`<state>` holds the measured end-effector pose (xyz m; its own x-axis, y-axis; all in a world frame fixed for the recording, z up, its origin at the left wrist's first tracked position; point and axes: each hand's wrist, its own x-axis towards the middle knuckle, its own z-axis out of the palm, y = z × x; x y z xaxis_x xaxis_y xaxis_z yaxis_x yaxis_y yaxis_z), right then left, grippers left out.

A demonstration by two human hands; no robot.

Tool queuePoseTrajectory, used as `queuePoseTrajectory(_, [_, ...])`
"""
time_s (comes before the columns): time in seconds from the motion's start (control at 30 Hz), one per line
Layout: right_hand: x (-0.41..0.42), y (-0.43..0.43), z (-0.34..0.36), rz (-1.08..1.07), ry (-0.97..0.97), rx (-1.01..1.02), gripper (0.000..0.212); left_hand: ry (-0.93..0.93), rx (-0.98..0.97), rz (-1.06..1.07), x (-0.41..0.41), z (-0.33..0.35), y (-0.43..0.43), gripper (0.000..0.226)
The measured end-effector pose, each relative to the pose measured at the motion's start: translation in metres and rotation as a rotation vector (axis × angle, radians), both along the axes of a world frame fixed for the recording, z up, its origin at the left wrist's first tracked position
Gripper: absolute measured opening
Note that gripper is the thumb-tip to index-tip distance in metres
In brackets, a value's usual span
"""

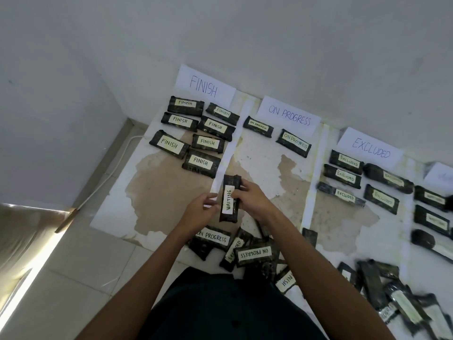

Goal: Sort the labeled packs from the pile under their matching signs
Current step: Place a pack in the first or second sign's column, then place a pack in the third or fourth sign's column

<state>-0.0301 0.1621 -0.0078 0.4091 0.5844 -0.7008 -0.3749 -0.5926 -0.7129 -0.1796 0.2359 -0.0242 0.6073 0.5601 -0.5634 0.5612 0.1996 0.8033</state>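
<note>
A dark pack labeled WAITING is held upright above the floor sheet, between both hands. My right hand grips its right edge; my left hand touches its left side with the fingertips. Below lies the pile, with packs reading ON PROGRESS and EXCLUDED. Paper signs stand against the wall: FINISH, ON PROGRESS, EXCLUDED, and a fourth sign cut off at the right edge. Several FINISH packs, two ON PROGRESS packs and several EXCLUDED packs lie under their signs.
More dark packs lie under the cut-off sign at far right, and a loose heap spreads at lower right. A white cable runs along the left wall. Sunlit floor tiles are at lower left.
</note>
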Motion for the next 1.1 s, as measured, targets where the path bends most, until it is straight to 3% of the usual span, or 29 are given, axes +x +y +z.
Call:
queuePoseTrajectory(0.13, [0.008,-0.012,0.009,-0.031,0.085,0.034,0.036,-0.040,-0.124,0.085,0.014,0.010,-0.008,0.027])
queuePoseTrajectory(0.37, [0.009,-0.018,0.014,-0.192,0.162,0.099,0.037,-0.045,-0.147,-0.017,0.026,0.017,-0.013,0.029])
queuePoseTrajectory(0.43, [0.009,-0.023,0.012,-0.104,-0.069,0.019,0.043,-0.040,-0.097,-0.054,0.030,0.016,-0.012,0.030])
queuePoseTrajectory(0.57, [0.017,-0.045,0.012,0.248,-0.816,0.000,0.078,-0.015,0.059,-0.176,0.044,0.016,-0.007,0.031])
queuePoseTrajectory(0.67, [0.027,-0.061,0.012,0.576,-1.198,0.052,0.061,-0.010,0.122,-0.277,0.059,0.020,-0.007,0.032])
queuePoseTrajectory(0.83, [0.040,-0.093,0.016,0.635,-1.369,-0.041,0.046,-0.018,0.192,-0.468,0.089,0.028,-0.023,0.032])
queuePoseTrajectory(1.1, [0.074,-0.180,0.018,0.759,-1.392,-0.062,0.059,-0.038,0.161,-0.647,0.131,0.031,-0.090,0.028])
